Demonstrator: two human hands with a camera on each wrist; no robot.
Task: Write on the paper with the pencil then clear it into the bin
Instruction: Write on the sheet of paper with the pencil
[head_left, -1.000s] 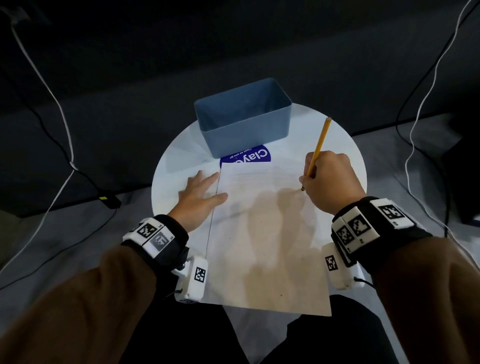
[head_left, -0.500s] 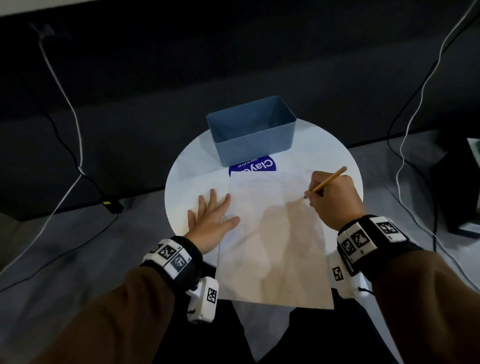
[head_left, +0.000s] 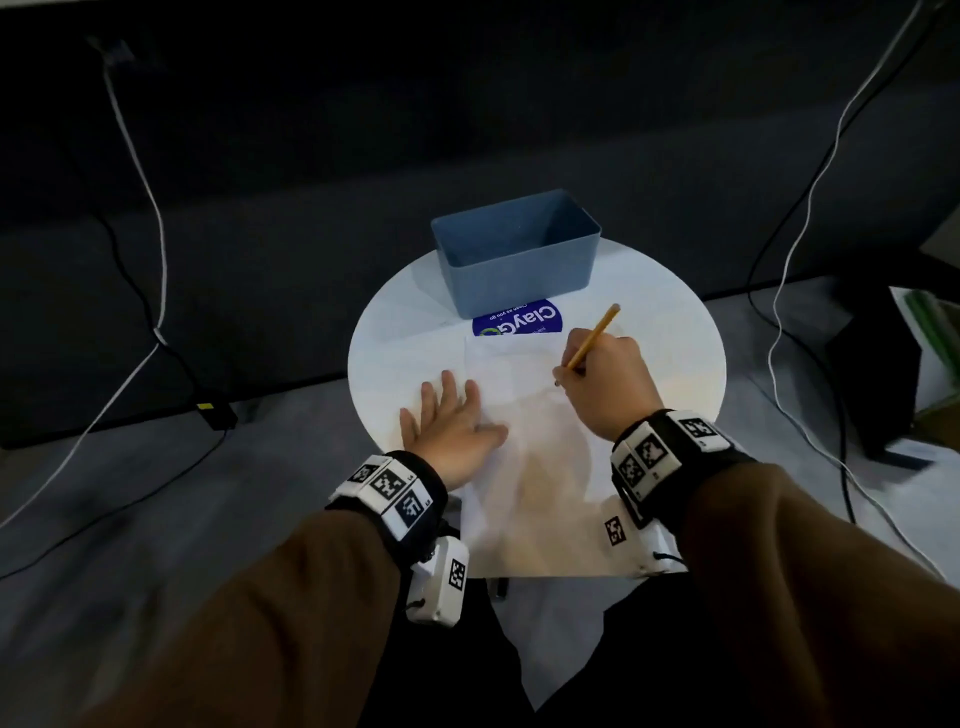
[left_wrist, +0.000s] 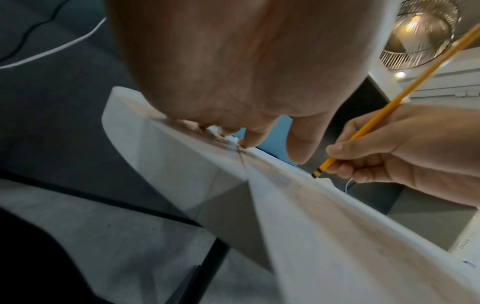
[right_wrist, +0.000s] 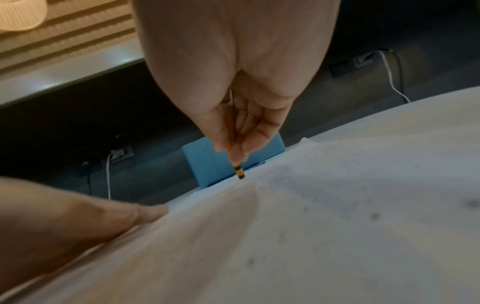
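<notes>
A white sheet of paper (head_left: 535, 457) lies on the round white table (head_left: 670, 332), its near end hanging over the table's front edge. My left hand (head_left: 452, 421) lies flat with straight fingers on the paper's left edge. My right hand (head_left: 608, 384) grips a yellow pencil (head_left: 595, 335), its lower end down on the upper right part of the sheet. That end (right_wrist: 240, 171) shows black and yellow bands in the right wrist view. The left wrist view shows the same pencil (left_wrist: 384, 115) and paper (left_wrist: 350, 236). An empty blue bin (head_left: 514, 254) stands at the table's far side.
A blue sticker (head_left: 519, 322) with white lettering lies between bin and paper. White and black cables (head_left: 140, 171) run over the grey floor at left and right (head_left: 810, 208). A dark box (head_left: 872, 379) stands at the right. A dark sofa fills the background.
The pencil first tilted far to the right, then came back steeper. My right hand stayed at the upper right of the sheet. My left hand slid slightly back along the paper's left edge.
</notes>
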